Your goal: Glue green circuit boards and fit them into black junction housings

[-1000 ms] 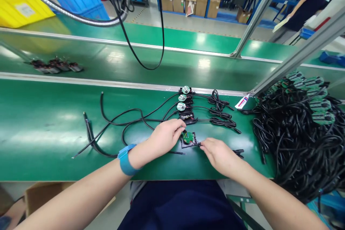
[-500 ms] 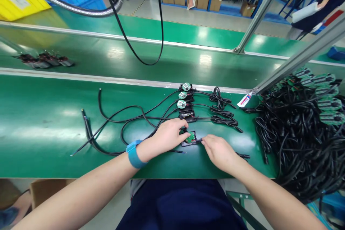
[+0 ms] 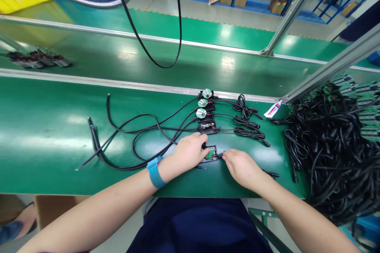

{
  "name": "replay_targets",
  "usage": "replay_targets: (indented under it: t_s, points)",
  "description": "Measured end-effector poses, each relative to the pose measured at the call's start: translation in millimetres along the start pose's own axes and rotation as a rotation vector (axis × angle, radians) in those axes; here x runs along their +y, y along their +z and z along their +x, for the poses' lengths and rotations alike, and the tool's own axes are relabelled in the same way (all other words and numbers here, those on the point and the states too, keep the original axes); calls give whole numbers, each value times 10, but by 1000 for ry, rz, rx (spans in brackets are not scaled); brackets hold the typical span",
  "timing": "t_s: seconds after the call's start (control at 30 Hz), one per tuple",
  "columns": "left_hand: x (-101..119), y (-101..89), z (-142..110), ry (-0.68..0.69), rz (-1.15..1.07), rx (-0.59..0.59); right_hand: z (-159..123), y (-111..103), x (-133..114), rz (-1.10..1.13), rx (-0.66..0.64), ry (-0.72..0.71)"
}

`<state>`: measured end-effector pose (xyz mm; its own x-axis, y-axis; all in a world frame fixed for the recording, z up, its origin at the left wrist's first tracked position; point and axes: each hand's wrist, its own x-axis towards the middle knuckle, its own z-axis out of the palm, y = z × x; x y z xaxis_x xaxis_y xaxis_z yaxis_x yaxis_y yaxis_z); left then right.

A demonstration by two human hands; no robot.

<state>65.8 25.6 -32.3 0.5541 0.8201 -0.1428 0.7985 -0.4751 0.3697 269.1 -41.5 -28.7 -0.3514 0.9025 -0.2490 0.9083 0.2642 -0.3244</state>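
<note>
A small black plastic housing point(image 3: 216, 159) lies on the green bench in front of me, with a green circuit board point(image 3: 211, 153) in it. My left hand point(image 3: 190, 150), wearing a blue wrist strap point(image 3: 156, 172), curls over the housing's left end. Its thumb and fingers close at the board's left edge; the fingertips are partly hidden. At the housing's right end, my right hand point(image 3: 240, 166) pinches a black cable point(image 3: 220, 155) where it enters. Just beyond is a row of similar black housings point(image 3: 208, 127), several with round green boards point(image 3: 201, 113) and cables attached.
Long black cables point(image 3: 142, 116) spread to the left, and coiled ones point(image 3: 251, 131) lie right. A white tube point(image 3: 272, 109) rests near the metal frame post point(image 3: 314, 61). A large heap of black cables point(image 3: 335, 158) with green boards fills the right side. A black cable loop point(image 3: 160, 65) hangs ahead.
The green board sits flatter in the housing, and my left thumb has shifted slightly toward its left edge. My right hand keeps its pinch on the cable. The view has shifted a little.
</note>
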Motion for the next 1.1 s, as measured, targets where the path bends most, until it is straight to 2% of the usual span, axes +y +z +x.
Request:
replay_targets:
  t_s: [0.27, 0.33, 0.47, 0.53, 0.7, 0.87, 1.0, 1.1]
  points:
    - [107, -94, 32, -87, 94, -143, 17, -65, 5, 160, -43, -20]
    - [120, -99, 42, -61, 88, -145, 18, -96, 2, 213, -45, -24]
    - [118, -46, 56, 22, 49, -123, 51, -165, 10, 303, -167, -6]
    - [110, -13, 57, 38, 26, -121, 79, -179, 18, 314, -173, -17]
    - [74, 45, 28, 35, -28, -105, 127, -75, 76, 193, -7, -103]
    - [39, 100, 6, 49, -33, -90, 140, 123, 199, 85, 64, -222]
    - [17, 133, 7, 52, -31, -84, 134, 168, 199, -126, 57, -243]
    - [10, 132, 3, 58, -42, -96, 146, 118, 81, -303, -18, -233]
